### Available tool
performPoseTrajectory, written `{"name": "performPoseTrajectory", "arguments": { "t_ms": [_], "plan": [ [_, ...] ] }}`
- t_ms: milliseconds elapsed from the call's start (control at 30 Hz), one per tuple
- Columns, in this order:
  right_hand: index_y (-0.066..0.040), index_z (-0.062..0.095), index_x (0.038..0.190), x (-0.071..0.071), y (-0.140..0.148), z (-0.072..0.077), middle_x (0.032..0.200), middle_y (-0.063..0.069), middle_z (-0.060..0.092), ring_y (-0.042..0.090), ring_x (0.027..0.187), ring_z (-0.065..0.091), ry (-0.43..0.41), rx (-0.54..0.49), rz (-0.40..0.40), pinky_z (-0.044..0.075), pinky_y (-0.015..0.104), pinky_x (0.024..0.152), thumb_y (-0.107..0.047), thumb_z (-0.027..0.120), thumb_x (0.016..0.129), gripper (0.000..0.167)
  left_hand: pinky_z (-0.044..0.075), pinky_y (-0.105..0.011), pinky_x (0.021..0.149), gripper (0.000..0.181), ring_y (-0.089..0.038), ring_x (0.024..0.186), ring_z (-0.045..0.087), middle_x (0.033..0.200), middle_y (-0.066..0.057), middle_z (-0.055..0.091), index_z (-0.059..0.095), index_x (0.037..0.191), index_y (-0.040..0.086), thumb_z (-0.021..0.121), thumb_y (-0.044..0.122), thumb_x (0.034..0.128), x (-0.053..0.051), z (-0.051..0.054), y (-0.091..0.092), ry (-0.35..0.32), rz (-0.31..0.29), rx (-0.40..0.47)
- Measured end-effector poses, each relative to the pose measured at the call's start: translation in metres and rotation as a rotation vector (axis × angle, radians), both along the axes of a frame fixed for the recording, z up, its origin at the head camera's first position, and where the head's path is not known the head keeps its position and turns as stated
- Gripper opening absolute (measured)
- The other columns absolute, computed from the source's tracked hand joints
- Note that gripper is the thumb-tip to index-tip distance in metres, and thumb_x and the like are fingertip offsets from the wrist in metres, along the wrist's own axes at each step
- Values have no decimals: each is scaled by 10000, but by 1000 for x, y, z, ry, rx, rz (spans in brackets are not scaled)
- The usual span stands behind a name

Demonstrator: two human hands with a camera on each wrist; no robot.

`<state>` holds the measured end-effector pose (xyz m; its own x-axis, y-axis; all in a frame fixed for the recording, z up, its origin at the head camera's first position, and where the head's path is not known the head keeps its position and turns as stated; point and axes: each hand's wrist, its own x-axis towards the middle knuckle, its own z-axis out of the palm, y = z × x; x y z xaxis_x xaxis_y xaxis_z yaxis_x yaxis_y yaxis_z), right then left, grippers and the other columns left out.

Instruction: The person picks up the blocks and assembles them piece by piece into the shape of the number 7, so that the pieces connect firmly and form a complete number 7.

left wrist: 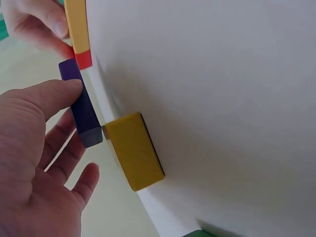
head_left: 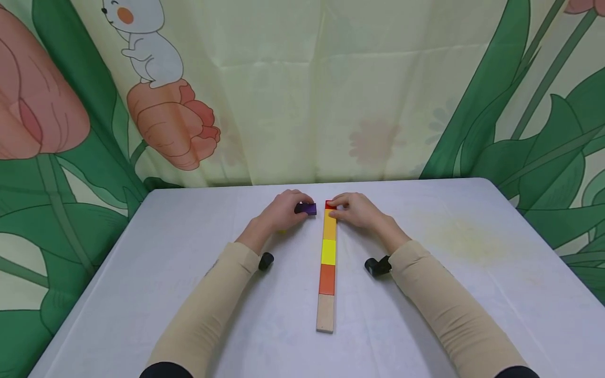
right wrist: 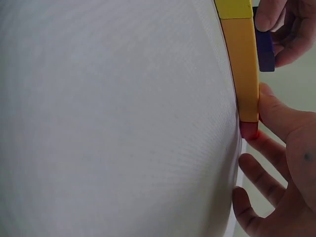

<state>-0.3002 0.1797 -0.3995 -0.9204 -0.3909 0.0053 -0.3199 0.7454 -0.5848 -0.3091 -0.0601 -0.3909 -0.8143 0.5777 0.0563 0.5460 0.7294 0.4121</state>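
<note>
My left hand (head_left: 287, 209) pinches a purple block (head_left: 308, 209) between thumb and fingers, held just left of the row's far end. The row of blocks runs straight away from me: bare wood (head_left: 325, 313), orange-red (head_left: 327, 279), bright yellow (head_left: 328, 252), light orange (head_left: 330, 226), then a small red block (head_left: 328, 204) at the far end. My right hand (head_left: 361, 211) pinches at that red block; its thumb lies by the light orange block's end. Below the left hand, a dark yellow block (left wrist: 136, 150) rests on the table, mostly hidden in the head view.
A white cloth covers the table (head_left: 449, 294). Something green (left wrist: 200, 233) shows at the lower edge of the left wrist view. Behind the table hangs a printed curtain (head_left: 283, 105). Black wrist cameras sit at the left cuff and right cuff.
</note>
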Motion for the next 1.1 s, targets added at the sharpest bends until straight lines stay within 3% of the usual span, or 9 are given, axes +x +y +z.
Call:
{"name": "performPoseTrajectory", "arguments": {
  "t_ms": [367, 600, 767, 1100],
  "plan": [
    [-72, 672, 1324, 1, -1, 0, 1320, 126, 641, 318, 1262, 538, 8, -6, 8, 392, 460, 1092, -217, 738, 943, 413, 440, -367, 1052, 332, -236, 1157, 552, 1259, -70, 647, 674, 1286, 84, 701, 126, 958, -14, 0, 7, -63, 17, 13],
    [-78, 669, 1329, 1, -1, 0, 1327, 125, 636, 319, 1264, 535, 2, -4, 3, 394, 459, 1090, -215, 738, 943, 415, 450, -371, 1044, 337, -236, 1151, 556, 1247, -73, 651, 677, 1287, 85, 708, 124, 954, -17, -2, 14, -97, 52, 4],
    [-76, 664, 1334, 1, -1, 1, 1338, 129, 627, 326, 1277, 523, -10, 2, -2, 385, 470, 1099, -225, 736, 945, 423, 454, -377, 1037, 336, -236, 1133, 553, 1233, -70, 651, 679, 1285, 93, 713, 138, 953, -20, -4, 19, -104, 79, 2],
    [-64, 673, 1321, 0, -1, 0, 1326, 135, 634, 329, 1260, 533, -8, -8, -1, 401, 466, 1084, -220, 744, 939, 419, 449, -372, 1030, 305, -236, 1084, 570, 1200, -80, 673, 693, 1252, 74, 709, 115, 950, -23, -3, 28, -85, 65, 11]
  ]
}}
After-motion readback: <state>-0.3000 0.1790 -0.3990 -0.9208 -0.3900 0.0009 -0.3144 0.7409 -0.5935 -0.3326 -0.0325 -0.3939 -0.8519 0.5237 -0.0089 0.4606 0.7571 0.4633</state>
